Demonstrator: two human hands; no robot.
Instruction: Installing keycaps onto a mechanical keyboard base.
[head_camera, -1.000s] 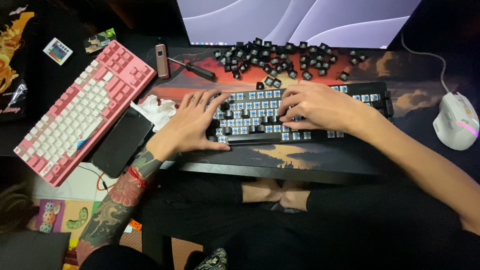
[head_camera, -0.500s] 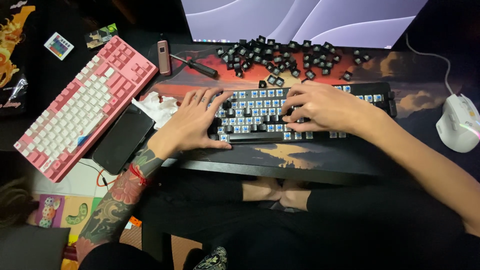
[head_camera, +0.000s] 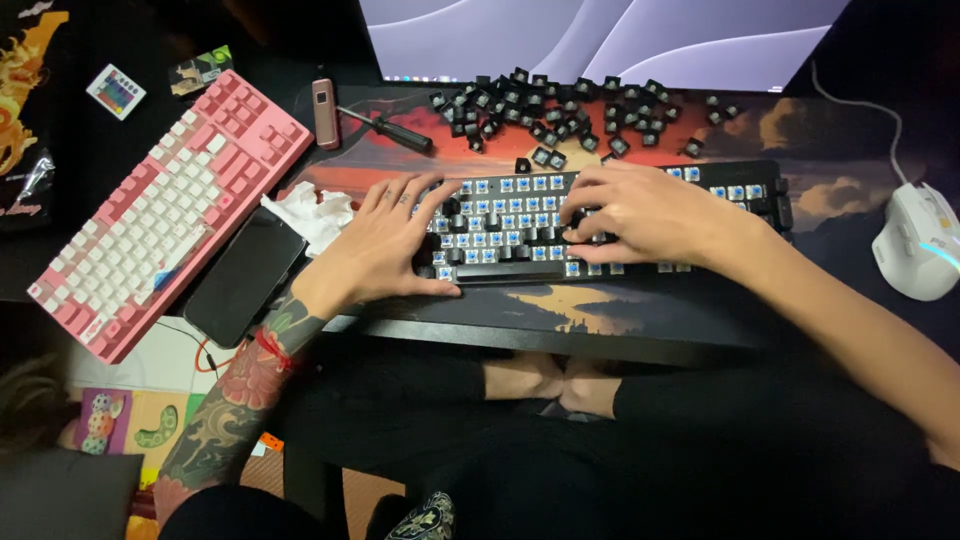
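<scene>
On the near desk edge: left hand (head_camera: 385, 245) lies flat, fingers spread, steadying the black keyboard with bare blue switches (head_camera: 520, 225); right hand (head_camera: 640, 215) fingers curl onto a remaining cap. Most caps off; few left. Beyond, heap of loose black keycaps (head_camera: 560, 115).

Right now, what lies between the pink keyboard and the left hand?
In the head view, a black phone and a crumpled white tissue lie between the pink keyboard and the left hand, which rests on the black keyboard.
</scene>
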